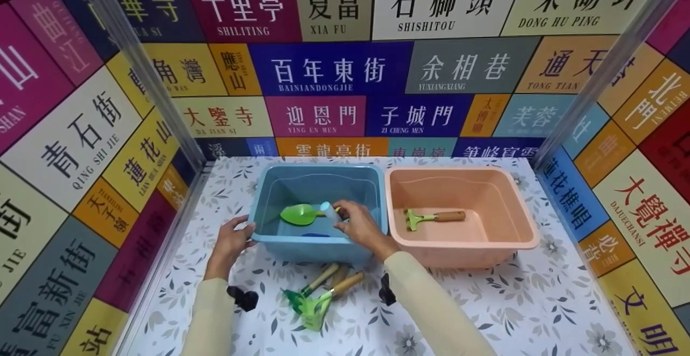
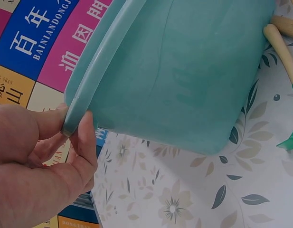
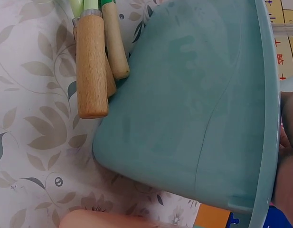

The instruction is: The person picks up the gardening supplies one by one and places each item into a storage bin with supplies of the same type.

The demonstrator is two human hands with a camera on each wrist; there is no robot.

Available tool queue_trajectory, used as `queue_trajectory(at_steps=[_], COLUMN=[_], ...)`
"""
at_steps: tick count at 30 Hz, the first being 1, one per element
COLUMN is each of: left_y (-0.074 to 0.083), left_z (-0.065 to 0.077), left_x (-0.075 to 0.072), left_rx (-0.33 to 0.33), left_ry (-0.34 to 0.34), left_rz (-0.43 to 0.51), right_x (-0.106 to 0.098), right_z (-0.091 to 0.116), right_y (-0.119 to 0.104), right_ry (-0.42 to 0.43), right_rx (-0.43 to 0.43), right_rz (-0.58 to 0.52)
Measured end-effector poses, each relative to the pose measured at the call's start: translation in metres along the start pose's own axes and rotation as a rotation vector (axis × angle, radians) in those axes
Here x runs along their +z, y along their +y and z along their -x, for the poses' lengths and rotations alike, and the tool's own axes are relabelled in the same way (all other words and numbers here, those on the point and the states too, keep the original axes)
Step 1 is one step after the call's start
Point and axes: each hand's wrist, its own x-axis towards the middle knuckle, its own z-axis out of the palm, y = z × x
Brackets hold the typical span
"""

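Observation:
My left hand [image 2: 46, 156] pinches the rim of the blue basin [image 2: 174, 71] at its left side, thumb and fingers on either side of the edge. Inside the basin, my right hand [image 1: 360, 226] grips a tool by its light blue handle [image 1: 330, 213]. A dark blue piece [image 1: 315, 235] shows low in the basin under that handle, partly hidden by the front rim. Beside the handle lies a green toy shovel [image 1: 298, 214] with a yellowish neck. In the right wrist view, the basin wall covers most of the right hand.
At right, the pink basin [image 1: 463, 253] stands against the blue one, with a small light green rake [image 1: 414, 219] inside. Several green garden tools [image 1: 315, 307] with wooden handles [image 3: 92, 66] lie before the blue basin. Sign-covered panels [image 1: 334, 70] enclose the flowered tabletop [image 1: 571, 296].

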Motion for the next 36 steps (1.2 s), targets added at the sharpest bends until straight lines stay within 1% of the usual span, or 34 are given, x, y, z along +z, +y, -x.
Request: queue_trajectory(at_steps=[4, 8, 12, 18, 20, 26, 31, 34, 36], left_y=[0.000, 0.001, 0.000, -0.001, -0.001, -0.002, 0.000, 0.000, 0.000], left_z=[0.001, 0.002, 0.002, 0.001, 0.000, -0.001, 0.002, 0.003, 0.003], left_x=[0.001, 0.001, 0.001, 0.000, 0.000, 0.001, 0.001, 0.000, 0.000], left_rx=[0.007, 0.004, -0.002, -0.003, -0.001, 0.001, 0.005, 0.006, 0.006], left_ry=[0.005, -0.010, -0.014, 0.001, 0.001, 0.000, -0.001, -0.005, -0.004], left_rz=[0.002, 0.007, 0.003, 0.000, 0.006, 0.003, -0.006, -0.003, 0.000], right_x=[0.000, 0.000, 0.000, 0.001, 0.001, -0.002, -0.007, -0.008, -0.008], right_z=[0.001, 0.002, 0.002, 0.003, 0.003, 0.006, 0.012, 0.015, 0.017], right_y=[0.000, -0.001, -0.001, -0.002, -0.003, -0.004, -0.006, -0.007, -0.008], right_ry=[-0.025, -0.067, -0.080, -0.085, -0.079, -0.044, -0.005, 0.025, 0.049], right_rx=[0.016, 0.018, 0.010, 0.048, 0.058, 0.032, 0.023, 0.003, -0.024], right_rz=[0.020, 0.026, 0.015, 0.010, 0.010, -0.003, -0.052, -0.077, -0.070])
